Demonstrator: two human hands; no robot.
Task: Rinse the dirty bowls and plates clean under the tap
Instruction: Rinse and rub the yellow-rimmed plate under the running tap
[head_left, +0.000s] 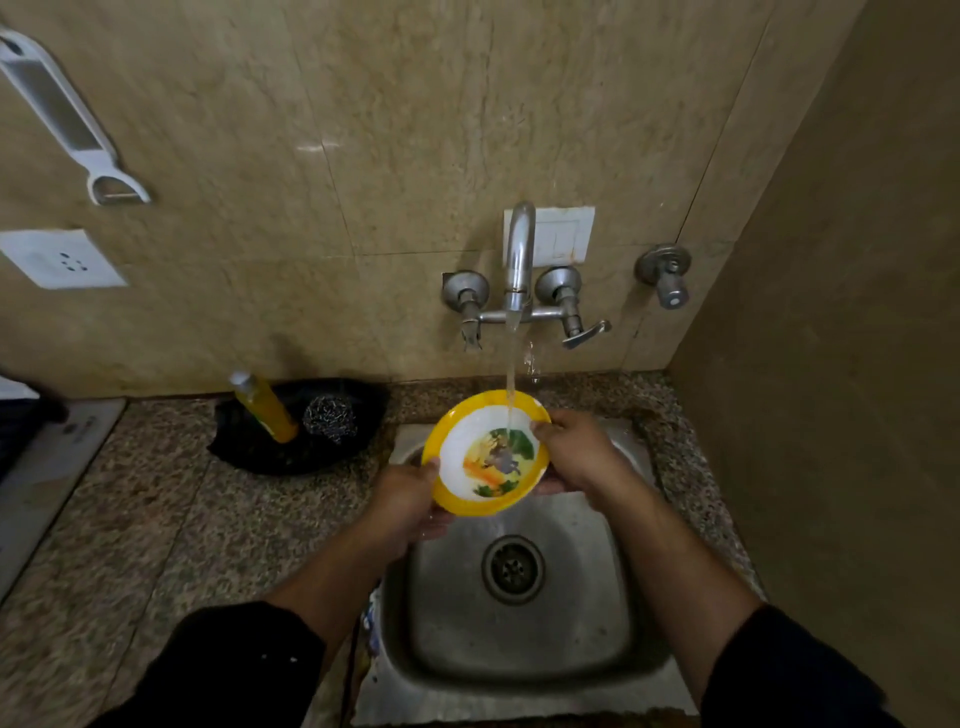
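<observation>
Gripping yellow-rimmed bowl (470, 460) w/ left hand (405, 501) at lower-left rim, right hand (574, 449) at right rim. Held btwn both hands, above sink (613, 597), under water (511, 374) from tap (519, 254) beyond fingers.

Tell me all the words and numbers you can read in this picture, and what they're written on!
No words or numbers can be read here.
On the bowl: only a cartoon picture, no letters that show.
On the yellow bottle: no label can be made out.
On the grey board at the left edge: a faint mark, too blurred to read.
On the wall socket: only holes, no writing.
</observation>
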